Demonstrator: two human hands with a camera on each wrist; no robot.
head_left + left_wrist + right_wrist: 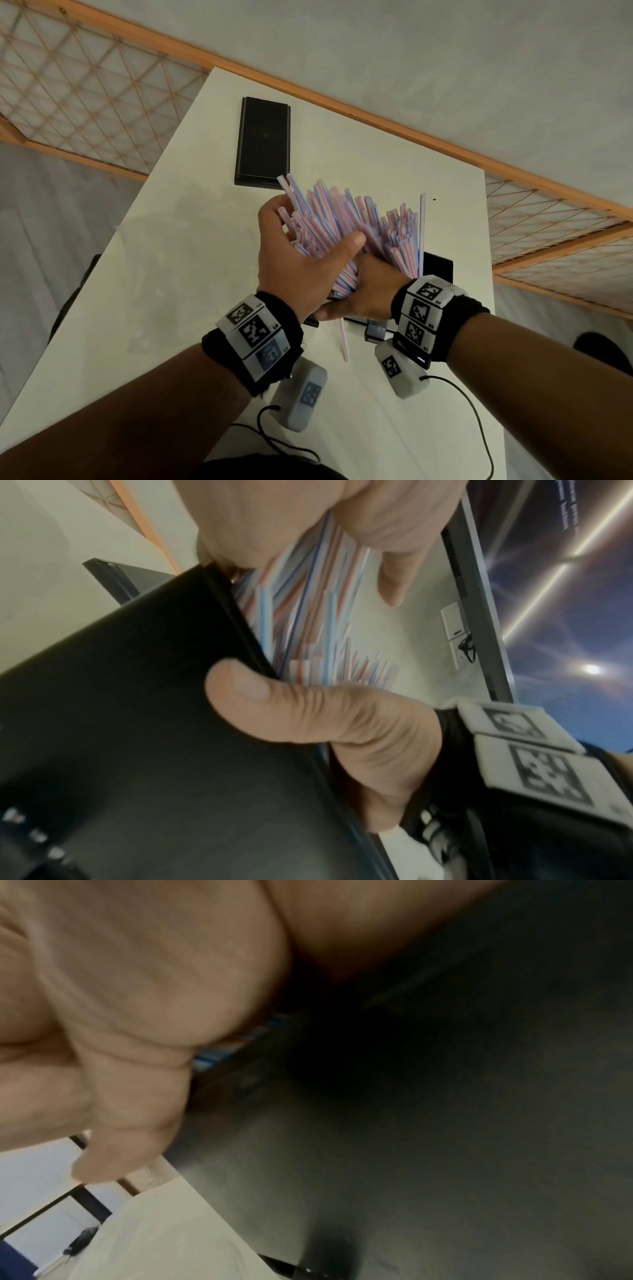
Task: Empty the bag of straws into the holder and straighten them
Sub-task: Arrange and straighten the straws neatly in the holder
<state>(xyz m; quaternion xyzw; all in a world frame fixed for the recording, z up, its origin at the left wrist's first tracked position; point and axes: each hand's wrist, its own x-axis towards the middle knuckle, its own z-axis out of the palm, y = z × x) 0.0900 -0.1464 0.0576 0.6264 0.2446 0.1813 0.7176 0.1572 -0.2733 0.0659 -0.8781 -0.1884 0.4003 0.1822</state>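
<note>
A thick bunch of pink, blue and white striped straws (342,219) stands fanned out in a black holder (438,269) on the white table (178,359). My left hand (301,253) grips the bunch from the left, its thumb laid across the front. My right hand (366,294) sits lower, at the holder's mouth. In the left wrist view its thumb (291,710) presses on the holder's black wall (120,737) at the rim, beside the straws (308,601). The right wrist view shows a sliver of straws (236,1045). The right fingers are hidden.
One loose straw (343,339) lies on the table just in front of the holder. A flat black box (263,140) sits at the far side. A crumpled clear bag (164,274) lies left of my hands. Wrist cables (479,411) trail near the front edge.
</note>
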